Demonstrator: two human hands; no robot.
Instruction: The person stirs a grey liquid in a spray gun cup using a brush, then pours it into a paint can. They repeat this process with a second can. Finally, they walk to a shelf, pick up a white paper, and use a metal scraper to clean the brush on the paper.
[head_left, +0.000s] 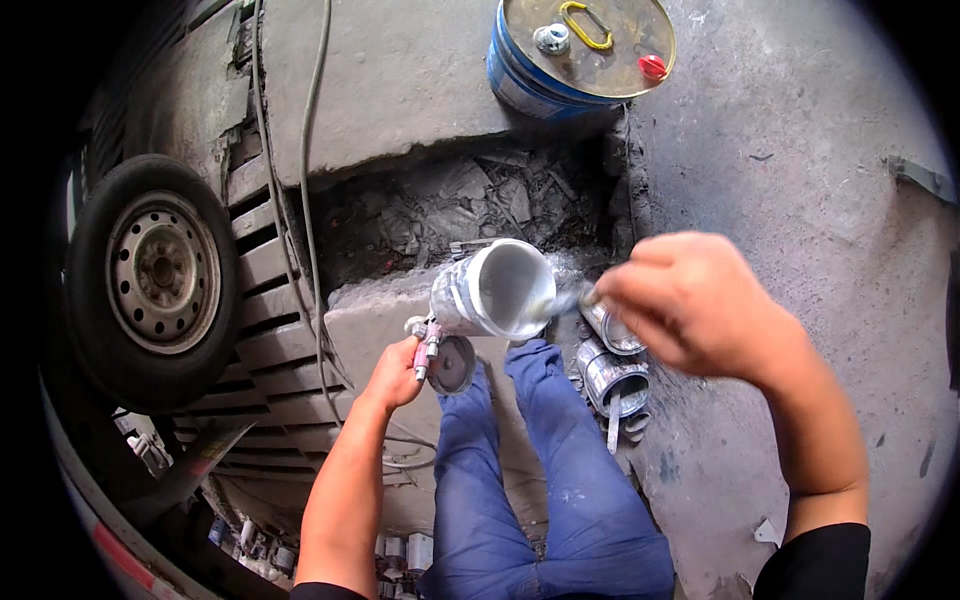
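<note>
The concrete floor [775, 140] spreads broadly right of a rubble-filled pit [470, 200] with broken edges. A blue drum [600, 70] stands by the pit's far right corner, a wheel [160, 275] left of the hoses [308, 180]. Near the pit's near edge is a white bucket [462, 295]; paint-smeared cans [603, 376] sit close on its right. The right hand [690, 305] is curled, too blurred to tell what it pinches; the left hand [396, 372] is wrapped around a spray gun [430, 348].

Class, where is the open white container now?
In the head view, the open white container is near the centre, between the left hand, lower left of it, and the right hand.
</note>
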